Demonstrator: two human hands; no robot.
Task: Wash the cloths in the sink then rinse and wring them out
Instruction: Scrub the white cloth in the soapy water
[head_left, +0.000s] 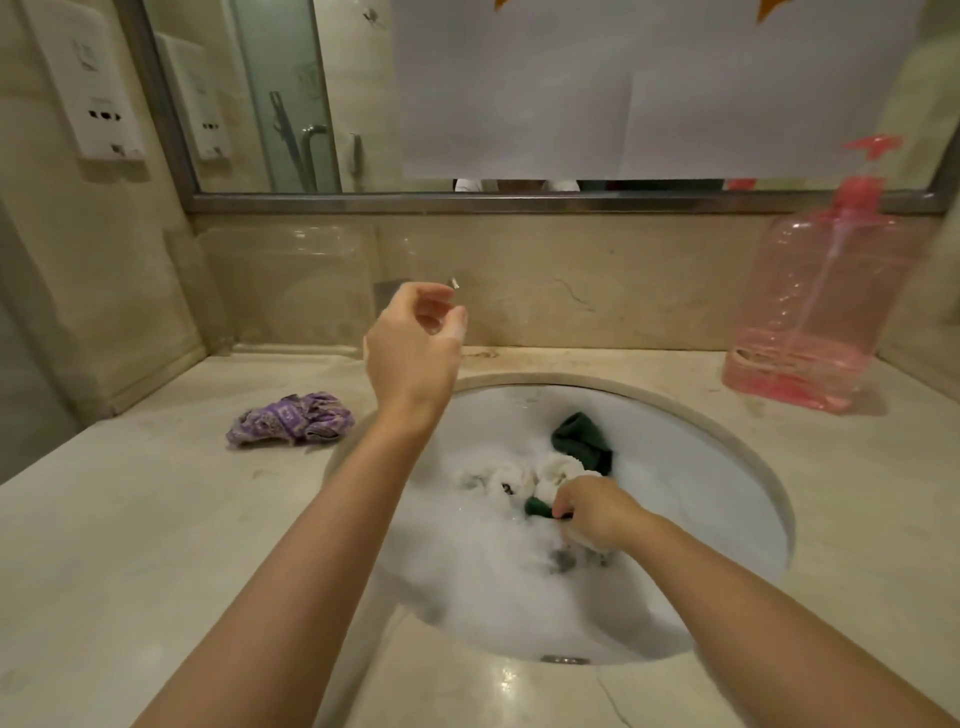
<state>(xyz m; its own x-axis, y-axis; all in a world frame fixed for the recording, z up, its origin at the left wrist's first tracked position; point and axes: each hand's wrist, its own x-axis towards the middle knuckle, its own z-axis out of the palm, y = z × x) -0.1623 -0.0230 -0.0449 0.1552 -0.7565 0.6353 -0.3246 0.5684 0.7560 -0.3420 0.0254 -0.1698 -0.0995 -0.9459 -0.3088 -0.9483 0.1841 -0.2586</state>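
The white oval sink (727, 467) holds foamy water. A dark green cloth (582, 441) and a white cloth (553, 473) lie bunched in the suds at the sink's middle. My right hand (592, 512) is down in the foam, its fingers curled round the green cloth. My left hand (415, 343) is raised above the sink's back left rim, fingers loosely curled and holding nothing. It hides the tap, of which only a small metal tip shows beside the fingers. A wrung purple patterned cloth (293, 418) lies on the counter left of the sink.
A pink pump bottle (815, 312) with a little pink liquid stands on the counter at the back right. A mirror (311, 93) with white paper stuck on it runs along the wall behind. The beige stone counter (130, 519) surrounds the sink.
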